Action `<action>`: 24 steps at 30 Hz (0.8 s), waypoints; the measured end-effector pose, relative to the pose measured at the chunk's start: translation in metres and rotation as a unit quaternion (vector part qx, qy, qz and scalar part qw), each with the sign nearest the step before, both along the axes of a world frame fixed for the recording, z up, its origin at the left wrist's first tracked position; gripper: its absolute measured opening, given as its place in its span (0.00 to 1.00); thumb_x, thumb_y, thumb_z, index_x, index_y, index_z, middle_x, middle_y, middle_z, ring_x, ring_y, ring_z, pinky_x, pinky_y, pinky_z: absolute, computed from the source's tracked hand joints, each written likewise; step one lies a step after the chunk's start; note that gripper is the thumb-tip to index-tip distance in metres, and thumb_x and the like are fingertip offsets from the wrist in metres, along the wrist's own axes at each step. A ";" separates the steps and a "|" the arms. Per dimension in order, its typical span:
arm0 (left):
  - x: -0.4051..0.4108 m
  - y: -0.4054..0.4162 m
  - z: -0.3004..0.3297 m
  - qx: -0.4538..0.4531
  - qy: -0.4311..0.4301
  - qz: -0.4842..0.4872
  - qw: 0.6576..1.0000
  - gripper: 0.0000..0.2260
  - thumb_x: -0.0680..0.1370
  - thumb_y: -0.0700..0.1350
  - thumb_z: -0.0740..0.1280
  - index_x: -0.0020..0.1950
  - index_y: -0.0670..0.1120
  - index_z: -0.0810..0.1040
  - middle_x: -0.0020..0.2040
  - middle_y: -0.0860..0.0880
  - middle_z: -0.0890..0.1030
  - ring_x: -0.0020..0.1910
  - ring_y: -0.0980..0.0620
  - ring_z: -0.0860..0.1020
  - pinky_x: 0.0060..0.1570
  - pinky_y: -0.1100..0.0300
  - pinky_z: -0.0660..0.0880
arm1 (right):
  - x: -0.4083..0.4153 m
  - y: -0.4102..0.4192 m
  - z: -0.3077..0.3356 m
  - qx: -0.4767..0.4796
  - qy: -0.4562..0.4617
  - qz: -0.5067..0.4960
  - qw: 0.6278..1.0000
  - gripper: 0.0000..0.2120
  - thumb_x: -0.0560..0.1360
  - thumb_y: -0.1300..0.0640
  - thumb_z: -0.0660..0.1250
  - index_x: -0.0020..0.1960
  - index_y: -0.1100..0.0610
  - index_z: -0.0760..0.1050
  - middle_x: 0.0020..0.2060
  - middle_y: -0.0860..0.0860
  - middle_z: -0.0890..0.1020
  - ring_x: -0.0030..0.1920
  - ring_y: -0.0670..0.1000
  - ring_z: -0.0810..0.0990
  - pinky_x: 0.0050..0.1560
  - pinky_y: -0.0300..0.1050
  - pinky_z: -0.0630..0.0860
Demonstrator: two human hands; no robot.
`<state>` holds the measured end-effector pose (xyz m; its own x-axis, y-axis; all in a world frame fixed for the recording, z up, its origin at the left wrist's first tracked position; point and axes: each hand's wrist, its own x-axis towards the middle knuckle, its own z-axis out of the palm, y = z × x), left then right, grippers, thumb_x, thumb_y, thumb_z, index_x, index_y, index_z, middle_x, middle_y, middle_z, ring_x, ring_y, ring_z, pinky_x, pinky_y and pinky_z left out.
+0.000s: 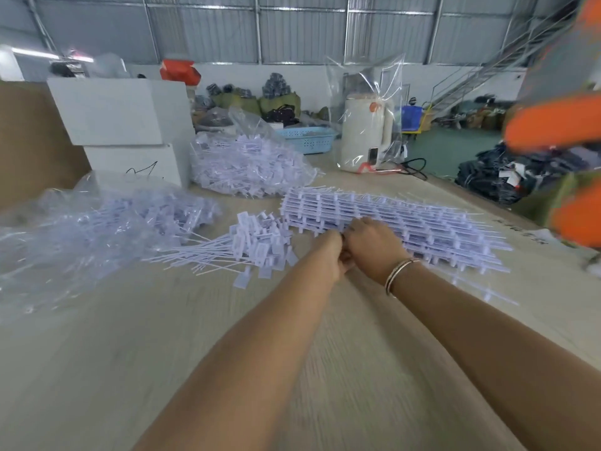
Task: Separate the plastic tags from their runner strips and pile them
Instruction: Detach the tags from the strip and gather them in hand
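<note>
A wide stack of pale lilac tag sheets on runner strips (406, 219) lies on the wooden table (162, 336), right of centre. To its left sits a loose pile of separated tags (260, 245), their thin tails pointing left. My left hand (328, 258) and my right hand (370, 245) meet at the stack's near left edge, fingers curled together around something small. The frame is blurred there, so what they pinch is hidden. A bracelet circles my right wrist.
Clear bags of tags lie at the left (97, 229) and behind (250, 164). White boxes (123, 125) stand at the back left, a bagged white appliance (367, 131) and a blue basket (307, 138) behind. A person in orange and grey (559, 125) stands at the right edge.
</note>
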<state>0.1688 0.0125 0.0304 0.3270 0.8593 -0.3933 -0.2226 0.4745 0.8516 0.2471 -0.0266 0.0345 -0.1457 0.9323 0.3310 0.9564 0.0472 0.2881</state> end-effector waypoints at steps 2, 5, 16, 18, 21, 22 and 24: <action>0.006 0.009 -0.004 -0.005 0.035 0.030 0.999 0.09 0.80 0.42 0.57 0.43 0.43 0.74 0.39 0.45 0.76 0.35 0.49 0.74 0.30 0.57 0.71 | 0.002 -0.003 -0.001 -0.028 0.120 0.023 0.992 0.09 0.75 0.60 0.61 0.53 0.60 0.75 0.52 0.57 0.76 0.55 0.58 0.75 0.52 0.50 0.71; 0.010 0.015 -0.005 -0.001 0.065 0.047 0.997 0.10 0.81 0.41 0.57 0.58 0.42 0.75 0.49 0.42 0.77 0.40 0.46 0.75 0.36 0.54 0.74 | 0.005 0.001 0.003 -0.054 0.291 0.008 0.955 0.11 0.76 0.60 0.59 0.54 0.62 0.75 0.54 0.59 0.76 0.56 0.59 0.74 0.56 0.50 0.69; -0.006 -0.017 -0.010 0.174 0.216 0.032 0.960 0.18 0.77 0.34 0.57 0.67 0.33 0.69 0.54 0.33 0.78 0.34 0.45 0.77 0.24 0.59 0.74 | 0.006 0.026 0.009 -0.186 0.323 -0.081 0.924 0.10 0.79 0.62 0.55 0.50 0.67 0.73 0.49 0.60 0.76 0.56 0.59 0.73 0.56 0.48 0.69; -0.021 -0.028 -0.005 0.206 0.224 0.039 0.952 0.19 0.78 0.35 0.56 0.69 0.34 0.65 0.56 0.33 0.77 0.30 0.48 0.78 0.21 0.63 0.72 | 0.004 0.030 0.011 -0.200 0.336 -0.064 0.918 0.14 0.80 0.63 0.53 0.59 0.69 0.72 0.58 0.63 0.75 0.62 0.60 0.72 0.62 0.49 0.67; -0.052 -0.039 0.009 0.277 0.223 0.094 0.930 0.11 0.81 0.39 0.54 0.62 0.39 0.68 0.44 0.42 0.77 0.28 0.53 0.77 0.20 0.67 0.68 | 0.005 0.027 0.017 -0.233 0.334 -0.069 0.911 0.17 0.81 0.64 0.51 0.66 0.69 0.67 0.65 0.64 0.70 0.66 0.61 0.69 0.66 0.50 0.64; -0.066 -0.042 0.014 0.290 0.229 0.108 0.923 0.09 0.81 0.40 0.54 0.58 0.40 0.69 0.43 0.43 0.77 0.32 0.50 0.78 0.25 0.65 0.70 | 0.008 0.026 0.019 -0.235 0.325 -0.072 0.913 0.17 0.81 0.64 0.50 0.67 0.69 0.66 0.66 0.64 0.69 0.66 0.60 0.68 0.66 0.50 0.63; -0.092 -0.046 0.024 0.276 0.222 0.096 0.930 0.07 0.81 0.40 0.55 0.54 0.42 0.71 0.42 0.43 0.78 0.38 0.44 0.79 0.38 0.55 0.75 | 0.016 0.020 0.025 -0.235 0.328 -0.097 0.910 0.18 0.82 0.62 0.48 0.67 0.68 0.65 0.68 0.63 0.68 0.67 0.59 0.67 0.66 0.50 0.62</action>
<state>0.0764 -0.0331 0.0539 0.0573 0.9962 0.0663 0.1732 -0.0753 0.9820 0.2631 -0.0066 0.0590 0.1215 0.9807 -0.1534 0.9188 -0.1696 -0.3564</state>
